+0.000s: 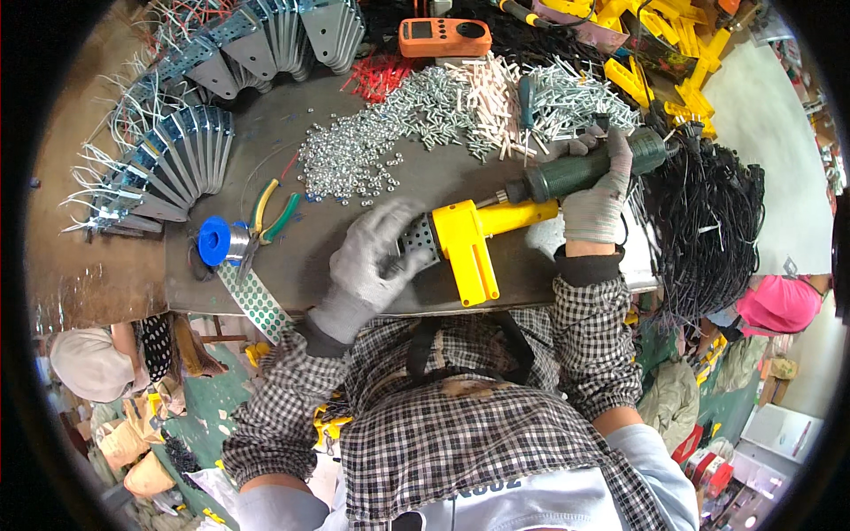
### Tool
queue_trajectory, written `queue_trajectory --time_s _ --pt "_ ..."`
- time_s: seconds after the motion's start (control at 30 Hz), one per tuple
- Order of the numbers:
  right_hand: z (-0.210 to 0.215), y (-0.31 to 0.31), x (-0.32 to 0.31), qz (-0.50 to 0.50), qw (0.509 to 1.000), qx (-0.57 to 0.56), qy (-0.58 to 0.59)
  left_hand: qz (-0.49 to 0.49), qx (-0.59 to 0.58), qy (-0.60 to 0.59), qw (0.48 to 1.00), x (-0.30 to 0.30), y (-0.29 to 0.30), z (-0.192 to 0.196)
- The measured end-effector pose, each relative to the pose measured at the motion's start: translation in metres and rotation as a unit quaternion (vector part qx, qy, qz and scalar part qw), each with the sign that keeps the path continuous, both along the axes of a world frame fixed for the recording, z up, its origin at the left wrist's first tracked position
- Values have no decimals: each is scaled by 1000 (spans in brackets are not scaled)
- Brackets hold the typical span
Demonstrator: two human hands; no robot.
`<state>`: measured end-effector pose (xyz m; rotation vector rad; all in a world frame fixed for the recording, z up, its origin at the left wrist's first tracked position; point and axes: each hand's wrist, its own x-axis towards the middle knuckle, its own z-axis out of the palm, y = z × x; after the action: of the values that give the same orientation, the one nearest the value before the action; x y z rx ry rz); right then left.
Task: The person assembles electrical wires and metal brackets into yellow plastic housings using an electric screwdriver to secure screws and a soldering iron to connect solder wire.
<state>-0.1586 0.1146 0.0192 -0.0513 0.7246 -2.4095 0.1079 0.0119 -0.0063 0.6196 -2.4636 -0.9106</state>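
Observation:
My left hand (372,257), in a grey glove, is closed around the perforated metal end of a yellow plastic tool housing (462,248). The housing lies near the table's front edge, its handle stretching to the right. In my right hand (595,205), also gloved, is a dark green electric screwdriver (567,175). The screwdriver is nearly level, and its bit points left at the upper side of the housing. Whether the bit touches a screw cannot be made out. Beyond my hands lie loose nuts (350,159) and a heap of silvery screws (429,111).
Green-and-yellow pliers (274,217) and a blue solder spool (215,241) lie left. Wired metal plates (181,159) stand in curved rows. An orange meter (444,37) sits at the back, yellow housings (691,88) back right, black cables (708,230) right. People sit nearby on both sides.

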Motion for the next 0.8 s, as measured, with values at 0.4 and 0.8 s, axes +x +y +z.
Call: queue_trajectory --time_s 0.4,0.8 --pt "1 4 1 3 1000 -10 -21 -97 -350 -378 852 -65 -65 22" --pt "-5 4 -2 0 1000 -16 -21 -137 -399 -423 802 -72 -63 28"
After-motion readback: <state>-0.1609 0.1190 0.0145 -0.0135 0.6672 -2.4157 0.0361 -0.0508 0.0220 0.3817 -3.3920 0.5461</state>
